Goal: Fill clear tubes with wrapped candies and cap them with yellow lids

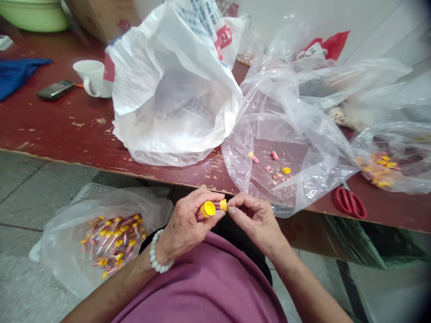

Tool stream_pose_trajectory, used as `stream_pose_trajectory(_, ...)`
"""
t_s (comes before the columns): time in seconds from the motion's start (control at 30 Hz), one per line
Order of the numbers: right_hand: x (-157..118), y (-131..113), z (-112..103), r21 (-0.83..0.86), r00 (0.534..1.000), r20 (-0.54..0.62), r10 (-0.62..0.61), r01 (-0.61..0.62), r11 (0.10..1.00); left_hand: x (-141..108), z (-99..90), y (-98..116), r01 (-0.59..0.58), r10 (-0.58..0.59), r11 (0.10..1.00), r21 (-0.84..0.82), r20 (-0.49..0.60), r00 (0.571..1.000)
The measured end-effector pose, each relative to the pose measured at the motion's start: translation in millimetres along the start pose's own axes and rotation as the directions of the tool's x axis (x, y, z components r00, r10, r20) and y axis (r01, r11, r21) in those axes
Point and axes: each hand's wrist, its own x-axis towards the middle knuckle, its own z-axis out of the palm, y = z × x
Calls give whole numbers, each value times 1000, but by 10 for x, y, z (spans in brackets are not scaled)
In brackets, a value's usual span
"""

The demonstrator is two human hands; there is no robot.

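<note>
Two small clear tubes with red-and-white contents and yellow ends are gripped in my left hand [188, 220]. The nearer tube [208, 209] turns its round yellow end up toward me. The other tube [220, 205] lies between thumb and forefinger, its yellow end pointing right. My right hand [252, 217] is closed in a pinch, thumb and forefinger meeting right at that yellow end; whatever is between the fingertips is too small to make out. Both hands are above my lap, just in front of the table edge.
A plastic bag of similar tubes [114, 237] lies at lower left. On the red table [67, 130] are a white sack [182, 130], a clear bag [269, 112] with loose pieces, a bag of yellow caps [384, 168], red-handled scissors [348, 202], a white cup [89, 72] and a phone [56, 89].
</note>
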Motion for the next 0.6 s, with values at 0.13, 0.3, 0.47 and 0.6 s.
stream_pose_trajectory(0.13, -2, 2, -18, 54, 998, 31, 59, -61, 997, -7, 1, -16, 0, 0, 999, -50, 10, 1000)
stream_pose_trajectory(0.3, -26, 23, -20, 89, 998, 45, 45, -49, 995, -8, 6, 12, 70, -69, 995, -73, 21, 997)
stream_pose_trajectory(0.47, -78, 47, -29, -134, 988, -18, -153, 149, 980, -14, -9, 60, 226, -215, 969, -102, 110, 970)
stream_pose_trajectory(0.6, -95, 43, -72, -326, 940, 124, -318, 342, 881, -29, 3, 45, 346, -326, 933, -99, 179, 928)
